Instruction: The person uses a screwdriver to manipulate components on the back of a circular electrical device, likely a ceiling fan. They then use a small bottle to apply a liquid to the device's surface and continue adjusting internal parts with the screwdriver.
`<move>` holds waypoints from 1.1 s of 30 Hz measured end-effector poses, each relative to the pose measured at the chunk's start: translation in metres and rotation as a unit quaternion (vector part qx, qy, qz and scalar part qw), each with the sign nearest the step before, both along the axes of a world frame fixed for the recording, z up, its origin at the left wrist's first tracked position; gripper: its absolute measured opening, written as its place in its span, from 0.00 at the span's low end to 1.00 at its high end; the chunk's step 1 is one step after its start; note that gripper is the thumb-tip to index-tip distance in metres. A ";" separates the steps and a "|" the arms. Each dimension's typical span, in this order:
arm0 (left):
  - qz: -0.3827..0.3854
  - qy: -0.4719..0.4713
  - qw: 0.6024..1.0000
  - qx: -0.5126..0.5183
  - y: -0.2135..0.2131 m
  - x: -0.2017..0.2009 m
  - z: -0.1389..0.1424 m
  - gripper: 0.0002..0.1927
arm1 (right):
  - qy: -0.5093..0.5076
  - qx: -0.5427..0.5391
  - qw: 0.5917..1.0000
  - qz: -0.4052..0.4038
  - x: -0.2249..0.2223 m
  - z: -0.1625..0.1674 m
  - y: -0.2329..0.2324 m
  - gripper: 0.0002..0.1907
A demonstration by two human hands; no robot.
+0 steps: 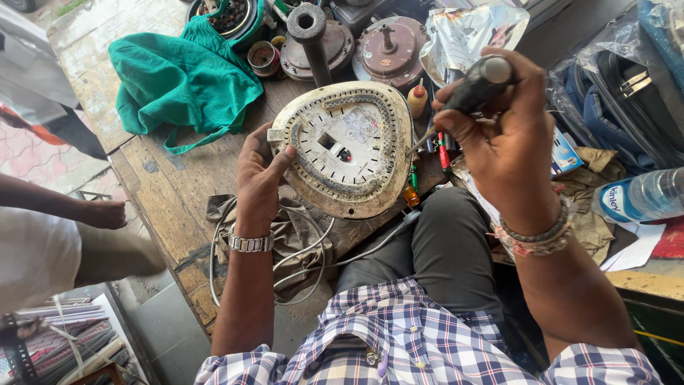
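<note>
A cream, heart-shaped appliance base (348, 146) stands tilted on the edge of a worn wooden workbench (160, 192), its underside facing me. My left hand (260, 175) grips its left rim, thumb on the face. My right hand (502, 135) is closed around the black handle of a screwdriver (474, 89). The thin shaft angles down to the base's right edge. A grey power cord (306, 260) trails from the base across a cloth below it.
A green cloth bag (182, 78) lies at the back left. Round metal motor parts (388, 46) and a small glue bottle (418, 100) sit behind the base. A water bottle (641, 196) and dark bags (627, 93) are at right. Another person (50, 242) stands at left.
</note>
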State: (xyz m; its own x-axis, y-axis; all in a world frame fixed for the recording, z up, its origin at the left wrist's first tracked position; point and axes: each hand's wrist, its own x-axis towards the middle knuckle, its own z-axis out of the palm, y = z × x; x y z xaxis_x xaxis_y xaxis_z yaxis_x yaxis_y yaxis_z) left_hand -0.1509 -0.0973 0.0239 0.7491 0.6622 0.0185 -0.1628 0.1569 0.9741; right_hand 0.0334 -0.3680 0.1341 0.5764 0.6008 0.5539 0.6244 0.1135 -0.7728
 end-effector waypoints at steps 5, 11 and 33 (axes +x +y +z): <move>0.003 0.007 1.000 0.001 -0.001 -0.001 0.001 0.32 | 0.035 -0.011 0.999 0.019 0.006 -0.013 0.010 0.28; 0.008 0.013 1.000 0.000 0.000 -0.001 0.000 0.33 | 0.013 -0.108 0.994 -0.029 0.008 -0.049 0.027 0.10; -0.004 -0.011 1.000 -0.006 -0.003 -0.004 0.000 0.33 | -0.016 -0.061 0.996 -0.063 0.005 -0.068 0.016 0.08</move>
State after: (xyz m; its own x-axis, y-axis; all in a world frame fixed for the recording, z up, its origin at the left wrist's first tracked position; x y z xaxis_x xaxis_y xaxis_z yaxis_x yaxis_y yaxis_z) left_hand -0.1549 -0.1005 0.0236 0.7536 0.6568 0.0274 -0.1829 0.1694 0.9684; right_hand 0.0387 -0.3518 0.0665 0.6351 0.5887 0.5000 0.6517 -0.0610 -0.7560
